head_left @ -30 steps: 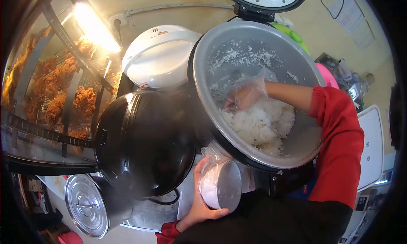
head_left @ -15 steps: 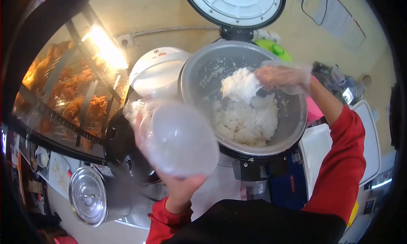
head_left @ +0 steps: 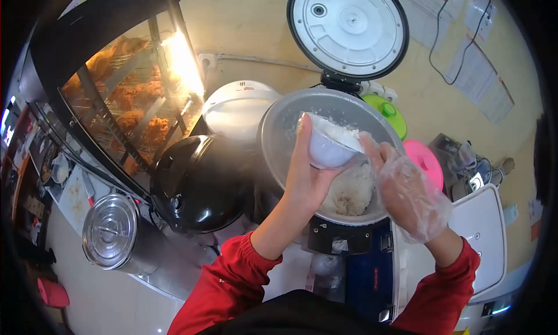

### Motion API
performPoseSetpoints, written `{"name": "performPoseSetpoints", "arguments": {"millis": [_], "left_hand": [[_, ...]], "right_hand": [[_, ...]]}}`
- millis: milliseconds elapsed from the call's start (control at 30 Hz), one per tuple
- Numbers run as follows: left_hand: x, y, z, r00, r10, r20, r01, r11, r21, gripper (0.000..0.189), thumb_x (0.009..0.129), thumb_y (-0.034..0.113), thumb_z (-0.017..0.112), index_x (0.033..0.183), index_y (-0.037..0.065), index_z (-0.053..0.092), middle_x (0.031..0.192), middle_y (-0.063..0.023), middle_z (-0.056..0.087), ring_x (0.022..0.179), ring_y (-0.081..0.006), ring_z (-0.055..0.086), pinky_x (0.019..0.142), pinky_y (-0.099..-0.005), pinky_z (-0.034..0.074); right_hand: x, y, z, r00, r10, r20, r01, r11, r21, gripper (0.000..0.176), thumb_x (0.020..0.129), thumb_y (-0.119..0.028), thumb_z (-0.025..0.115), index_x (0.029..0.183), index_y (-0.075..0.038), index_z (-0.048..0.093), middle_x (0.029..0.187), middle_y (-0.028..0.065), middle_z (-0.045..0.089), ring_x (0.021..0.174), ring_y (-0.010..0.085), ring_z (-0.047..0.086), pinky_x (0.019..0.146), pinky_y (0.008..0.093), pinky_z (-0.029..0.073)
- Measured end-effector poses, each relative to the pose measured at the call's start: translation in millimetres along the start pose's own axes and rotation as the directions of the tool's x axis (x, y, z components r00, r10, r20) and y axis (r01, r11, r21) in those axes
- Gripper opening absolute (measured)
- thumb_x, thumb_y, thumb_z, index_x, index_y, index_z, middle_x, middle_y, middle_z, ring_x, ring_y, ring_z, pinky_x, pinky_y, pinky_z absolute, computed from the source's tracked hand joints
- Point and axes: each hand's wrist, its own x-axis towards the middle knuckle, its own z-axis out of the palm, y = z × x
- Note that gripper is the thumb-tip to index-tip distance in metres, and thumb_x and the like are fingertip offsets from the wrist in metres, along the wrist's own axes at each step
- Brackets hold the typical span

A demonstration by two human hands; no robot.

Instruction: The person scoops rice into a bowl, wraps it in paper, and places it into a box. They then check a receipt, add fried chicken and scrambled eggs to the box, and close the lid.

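My left hand point(head_left: 307, 181) is bare and grips a white bowl point(head_left: 330, 152) from below, thumb up along its left side. The bowl is tilted, with white rice point(head_left: 334, 129) mounded in it, above the grey pot point(head_left: 278, 134) of an open rice cooker. My right hand point(head_left: 407, 195), in a clear plastic glove, has its fingers bent together against the bowl's right rim, touching the rice there. More rice point(head_left: 351, 192) lies in the pot below, partly hidden behind the bowl and hands.
The cooker's raised lid point(head_left: 349, 29) stands behind the pot. At left are a black rounded cooker point(head_left: 200, 186), a white-lidded appliance point(head_left: 241, 108), a steel lidded pot point(head_left: 109, 230) and a lit cabinet of fried food point(head_left: 131, 96). Green point(head_left: 386, 114) and pink lids point(head_left: 423, 163) sit at right.
My left hand has brought the bowl right and over the pot. My right hand has lowered from the pot's upper right to the bowl; its clump of rice is out of the hand. The view has shifted.
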Motion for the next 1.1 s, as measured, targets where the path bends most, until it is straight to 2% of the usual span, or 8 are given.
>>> {"name": "performPoseSetpoints", "arguments": {"millis": [200,333,433,500,567,767,867,1100], "left_hand": [[3.5,28.8,-9.3,0.996,0.082,0.016,-0.081,0.994,-0.073,0.067,0.086,0.054,0.047,0.131,0.007,0.032,0.132,-0.0168,0.038,0.122,-0.0356,0.037,0.098,-0.0561,0.031],[2.3,53.2,-24.4,0.923,0.375,0.088,-0.378,0.835,0.399,0.060,0.088,0.051,0.045,0.127,0.006,0.036,0.125,-0.0133,0.044,0.115,-0.0322,0.044,0.097,-0.0505,0.036],[-7.3,71.0,-29.8,0.932,0.344,0.115,-0.362,0.860,0.360,0.058,0.089,0.050,0.045,0.126,0.006,0.038,0.124,-0.0112,0.046,0.114,-0.0297,0.045,0.098,-0.0481,0.036],[-18.9,76.2,-24.7,0.963,0.268,0.040,-0.271,0.958,0.094,0.065,0.086,0.054,0.046,0.132,0.011,0.034,0.135,-0.0123,0.033,0.124,-0.0341,0.031,0.100,-0.0577,0.025],[-27.6,77.1,-32.2,0.934,0.356,-0.016,-0.353,0.930,0.103,0.070,0.083,0.058,0.048,0.137,0.016,0.030,0.145,-0.0130,0.019,0.132,-0.0389,0.015,0.101,-0.0673,0.012],[-53.0,87.1,-58.2,0.877,0.459,-0.142,-0.404,0.864,0.300,0.072,0.082,0.059,0.048,0.139,0.020,0.028,0.149,-0.0094,0.008,0.135,-0.0361,-0.001,0.101,-0.0659,-0.007],[-49.6,92.0,-69.5,0.897,0.442,0.020,-0.442,0.893,0.085,0.071,0.083,0.059,0.047,0.139,0.019,0.028,0.149,-0.0082,0.008,0.136,-0.0351,-0.003,0.100,-0.0656,-0.009],[-48.2,84.2,-67.9,0.897,0.440,-0.051,-0.418,0.879,0.228,0.071,0.084,0.058,0.046,0.139,0.018,0.028,0.148,-0.0084,0.013,0.136,-0.0327,0.004,0.103,-0.0642,-0.002]], "right_hand": [[-14.0,29.7,-10.3,0.989,-0.017,-0.148,0.036,0.991,0.129,0.049,0.083,-0.001,0.041,0.132,0.001,0.035,0.112,0.0115,0.053,0.098,0.0229,0.053,0.084,0.0312,0.044],[5.6,107.3,68.7,0.955,-0.196,-0.224,0.120,0.942,-0.314,0.042,0.085,-0.007,0.045,0.127,-0.007,0.043,0.117,0.0078,0.053,0.101,0.0213,0.053,0.088,0.0312,0.041],[75.5,109.0,112.1,0.990,0.122,0.068,-0.134,0.965,0.227,0.020,0.082,-0.020,0.055,0.098,-0.011,0.061,0.095,0.0066,0.061,0.089,0.0236,0.057,0.077,0.0319,0.045],[114.3,130.3,202.6,0.966,-0.196,-0.171,0.226,0.959,0.174,0.026,0.084,-0.035,0.052,0.082,-0.012,0.064,0.079,0.0102,0.061,0.078,0.0276,0.057,0.070,0.0392,0.045],[152.4,103.3,221.5,0.951,-0.171,0.256,0.179,0.984,-0.008,0.024,0.081,-0.034,0.055,0.077,-0.012,0.063,0.076,0.0111,0.060,0.073,0.0288,0.057,0.069,0.0387,0.045],[188.1,59.9,251.1,0.782,-0.483,0.394,0.328,0.856,0.399,0.028,0.080,-0.032,0.057,0.090,-0.008,0.066,0.079,0.0113,0.063,0.078,0.0270,0.060,0.072,0.0352,0.047],[173.9,37.1,242.4,0.696,-0.514,0.502,0.110,0.767,0.632,0.033,0.082,-0.034,0.057,0.100,-0.007,0.065,0.091,0.0107,0.066,0.085,0.0239,0.061,0.076,0.0330,0.047],[135.5,20.6,216.6,0.720,-0.504,0.477,-0.116,0.590,0.799,0.038,0.085,-0.036,0.056,0.104,-0.004,0.063,0.096,0.0059,0.066,0.087,0.0150,0.059,0.078,0.0276,0.046]]}}
